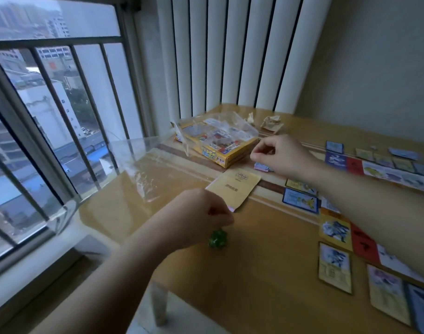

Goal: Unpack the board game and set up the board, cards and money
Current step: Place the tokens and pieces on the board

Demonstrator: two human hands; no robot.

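The yellow game box (226,154) lies at the back of the table under loose clear wrapping (220,126). In front of it lies a yellow booklet (237,186). My left hand (198,219) hovers at the booklet's near corner, its curled fingers pinching the top of a small green bundle of pieces (217,239) just over the table. Beside the box, my right hand (282,155) has its fingers curled and fingertips together, with nothing visible between them. It is above a small pink and blue stack of notes (262,167). The board (358,239) runs along the right, ringed by cards (335,267).
A large clear plastic sheet (133,162) lies at the table's left edge by the barred window (49,116). Two crumpled paper scraps (272,122) sit at the back near the white radiator (230,51). Bare tabletop (266,273) stretches between my left hand and the cards.
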